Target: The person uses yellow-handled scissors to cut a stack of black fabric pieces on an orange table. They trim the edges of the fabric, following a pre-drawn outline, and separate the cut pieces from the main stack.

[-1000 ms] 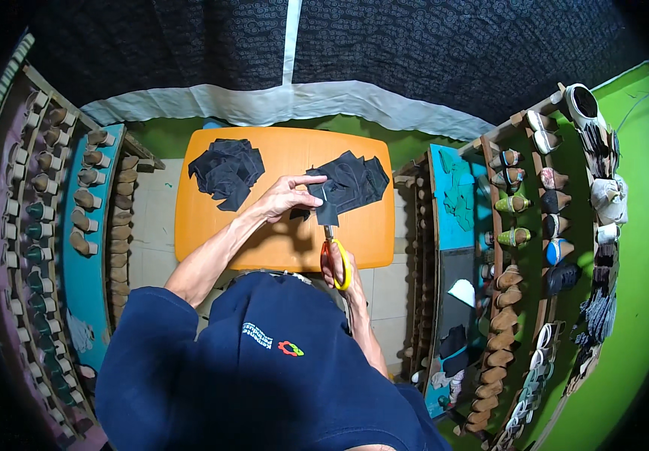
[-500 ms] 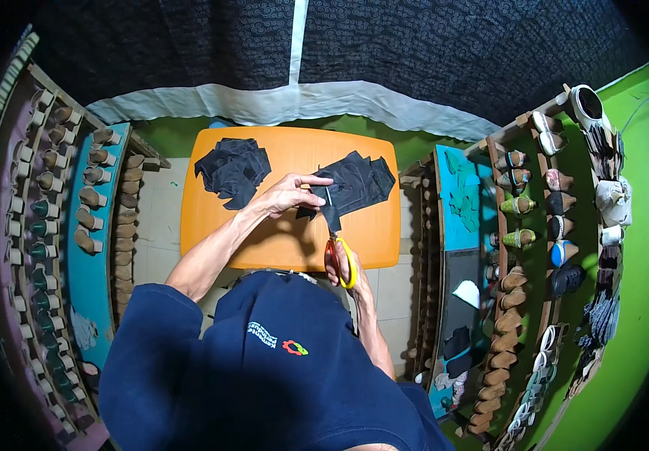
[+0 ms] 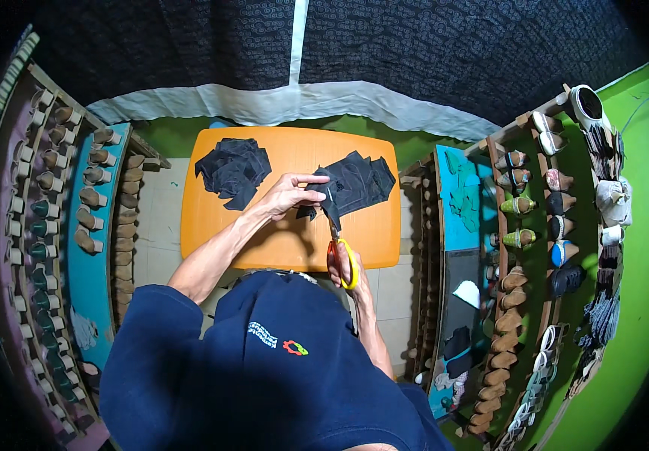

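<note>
One orange table (image 3: 287,154) bears two heaps of black fabric pieces: a left heap (image 3: 233,169) on its left half, a right heap (image 3: 366,180) on its right. Over the table's right half, the left hand (image 3: 293,197) pinches one black fabric piece (image 3: 330,204); at the table's near edge, the right hand (image 3: 345,269) grips one pair of scissors (image 3: 333,249), blades meeting the piece.

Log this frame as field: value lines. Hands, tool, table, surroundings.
left hand: gripping a black piece
right hand: holding scissors by the handles
scissors: red and yellow handles, blades at the black piece; opening unclear
table: orange tabletop
piles: left black pile, right black pile
surroundings: racked shoe forms both sides
</note>
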`<state>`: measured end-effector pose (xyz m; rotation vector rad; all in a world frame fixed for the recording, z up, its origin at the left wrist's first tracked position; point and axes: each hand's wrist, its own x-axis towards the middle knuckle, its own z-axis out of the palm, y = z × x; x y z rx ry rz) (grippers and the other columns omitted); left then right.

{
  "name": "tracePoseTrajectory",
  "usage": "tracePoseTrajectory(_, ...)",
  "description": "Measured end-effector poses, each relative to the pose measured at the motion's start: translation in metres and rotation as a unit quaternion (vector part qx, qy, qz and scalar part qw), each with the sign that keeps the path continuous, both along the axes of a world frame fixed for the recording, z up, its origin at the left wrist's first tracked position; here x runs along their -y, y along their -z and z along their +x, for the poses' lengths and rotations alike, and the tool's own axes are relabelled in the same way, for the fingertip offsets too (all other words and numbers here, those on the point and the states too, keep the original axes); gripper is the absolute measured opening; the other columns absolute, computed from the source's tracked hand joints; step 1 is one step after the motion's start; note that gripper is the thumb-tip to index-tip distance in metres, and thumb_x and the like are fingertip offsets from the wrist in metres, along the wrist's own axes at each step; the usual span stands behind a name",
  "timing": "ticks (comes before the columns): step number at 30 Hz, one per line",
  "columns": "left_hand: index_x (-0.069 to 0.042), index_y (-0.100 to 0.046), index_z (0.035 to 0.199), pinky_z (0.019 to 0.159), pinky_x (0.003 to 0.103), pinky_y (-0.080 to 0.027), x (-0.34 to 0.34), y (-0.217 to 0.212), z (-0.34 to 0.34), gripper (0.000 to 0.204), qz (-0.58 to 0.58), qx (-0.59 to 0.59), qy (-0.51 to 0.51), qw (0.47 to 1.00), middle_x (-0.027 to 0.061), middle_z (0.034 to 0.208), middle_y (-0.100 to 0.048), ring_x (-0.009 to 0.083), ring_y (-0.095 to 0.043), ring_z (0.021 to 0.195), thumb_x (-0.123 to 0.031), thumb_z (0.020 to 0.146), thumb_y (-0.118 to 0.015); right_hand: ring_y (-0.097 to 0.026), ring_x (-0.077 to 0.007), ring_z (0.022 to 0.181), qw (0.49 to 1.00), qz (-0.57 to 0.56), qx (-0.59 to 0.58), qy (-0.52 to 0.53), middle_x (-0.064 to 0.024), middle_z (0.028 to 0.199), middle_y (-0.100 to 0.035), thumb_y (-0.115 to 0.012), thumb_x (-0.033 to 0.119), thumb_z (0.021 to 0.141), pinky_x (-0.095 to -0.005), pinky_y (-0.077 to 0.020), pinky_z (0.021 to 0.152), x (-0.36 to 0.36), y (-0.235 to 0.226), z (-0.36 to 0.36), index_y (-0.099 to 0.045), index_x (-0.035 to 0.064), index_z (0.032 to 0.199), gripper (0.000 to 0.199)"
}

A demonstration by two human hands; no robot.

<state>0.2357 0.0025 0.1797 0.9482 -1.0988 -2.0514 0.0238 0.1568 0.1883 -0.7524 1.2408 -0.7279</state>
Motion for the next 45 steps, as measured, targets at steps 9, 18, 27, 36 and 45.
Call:
tracePoseTrajectory(9,-0.003,-0.06,0.133,0.086,0.024,-0.053,0.003,0.001,0.005,0.049,0.01,-0.003,-0.003,1.0,0.0034,0.106,-0.071,0.0079,-0.066,0.093,-0.009,0.087,-0.074,-0.039,-0.008,0.04,1.0,-0.013,0.005,-0.02,0.0023,0.053,-0.04,-0.053,0.06,0.096,-0.0257,-0.0342,0.038,-0.001,-0.002,-0.001,-0.051,0.0091,0.079,0.054)
tracePoseTrajectory(18,-0.006,-0.06,0.136,0.082,0.023,-0.051,0.003,-0.004,0.0,0.052,-0.029,0.008,0.034,0.999,0.0009,0.098,-0.07,0.0072,-0.064,0.084,-0.007,0.086,-0.073,-0.041,-0.0098,0.041,1.0,-0.006,0.009,-0.014,-0.0004,0.053,-0.043,-0.049,0.064,0.096,-0.0267,-0.0365,0.039,0.001,0.002,-0.001,-0.052,0.0062,0.077,0.061)
tracePoseTrajectory(27,-0.003,-0.06,0.133,0.092,0.027,-0.052,-0.001,0.0,0.0,0.048,-0.003,-0.017,-0.015,1.0,0.0061,0.107,-0.071,0.0112,-0.067,0.094,-0.007,0.087,-0.072,-0.042,-0.0101,0.04,1.0,-0.007,-0.008,-0.01,-0.0011,0.052,-0.044,-0.048,0.063,0.097,-0.0271,-0.0371,0.038,0.002,0.007,-0.002,-0.051,0.0064,0.075,0.061)
tracePoseTrajectory(36,-0.001,-0.059,0.133,0.09,0.028,-0.053,-0.001,0.0,-0.004,0.051,-0.018,-0.01,-0.023,1.0,0.0066,0.107,-0.071,0.0118,-0.068,0.093,-0.009,0.085,-0.073,-0.041,-0.0089,0.04,1.0,-0.007,-0.019,0.013,0.0001,0.054,-0.045,-0.052,0.062,0.095,-0.0259,-0.0353,0.037,-0.002,-0.003,0.003,-0.051,0.0086,0.077,0.057)
tracePoseTrajectory(45,0.0,-0.061,0.131,0.086,0.027,-0.055,-0.007,-0.008,-0.006,0.048,0.012,-0.014,-0.074,0.997,0.0074,0.101,-0.073,0.0106,-0.068,0.09,-0.008,0.085,-0.075,-0.041,-0.0087,0.04,0.999,-0.039,-0.019,0.024,0.0004,0.053,-0.044,-0.055,0.058,0.096,-0.0254,-0.0351,0.036,0.0,-0.008,0.012,-0.052,0.01,0.075,0.053)
